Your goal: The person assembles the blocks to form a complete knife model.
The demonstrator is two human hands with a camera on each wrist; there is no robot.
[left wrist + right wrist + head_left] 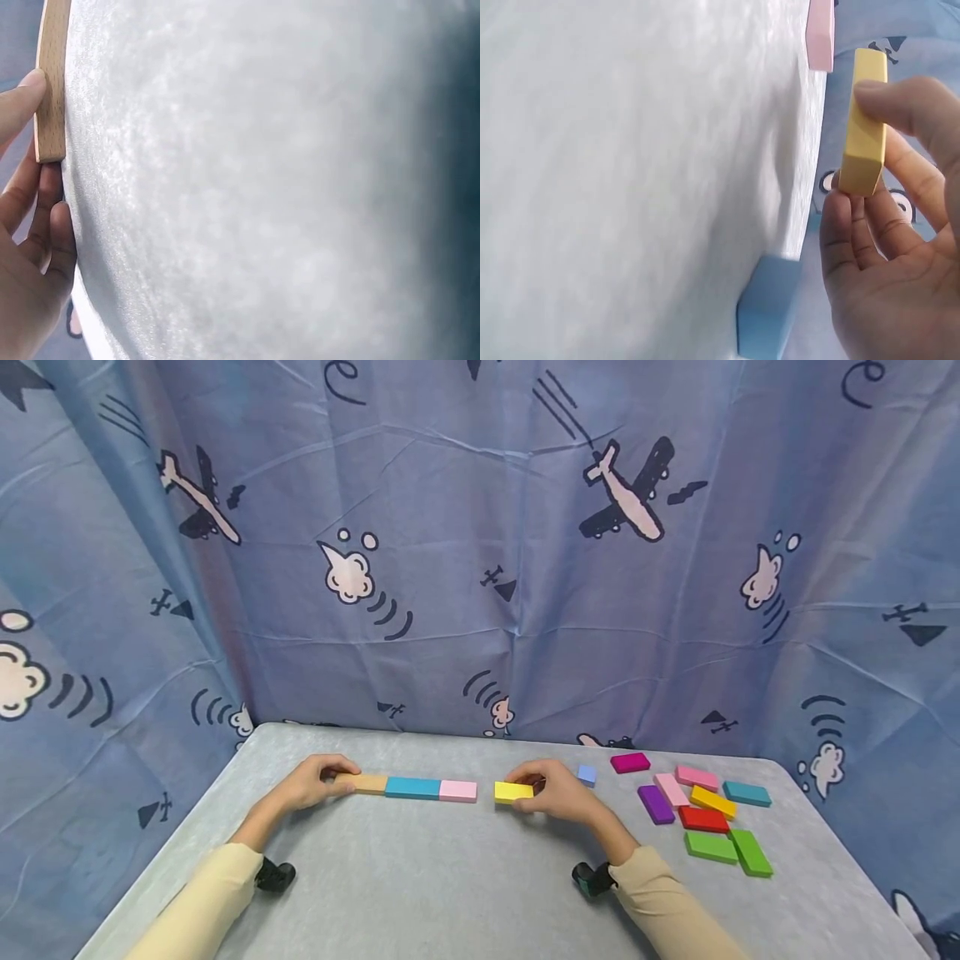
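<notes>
While gripped: right hand (558, 795) pinches yellow block (513, 792), lengthwise toward the row.
Gap: pink block (457, 790) just left of it.
Left hand (311, 781): fingers holding wooden block (365, 783).

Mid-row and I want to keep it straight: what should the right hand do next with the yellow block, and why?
Probably ease the yellow block left until it meets the pink block. The right hand pinches it just off the row's end, with a gap between. The wooden block, blue block and pink one already lie end to end, and the left hand holds the wooden end.
</notes>
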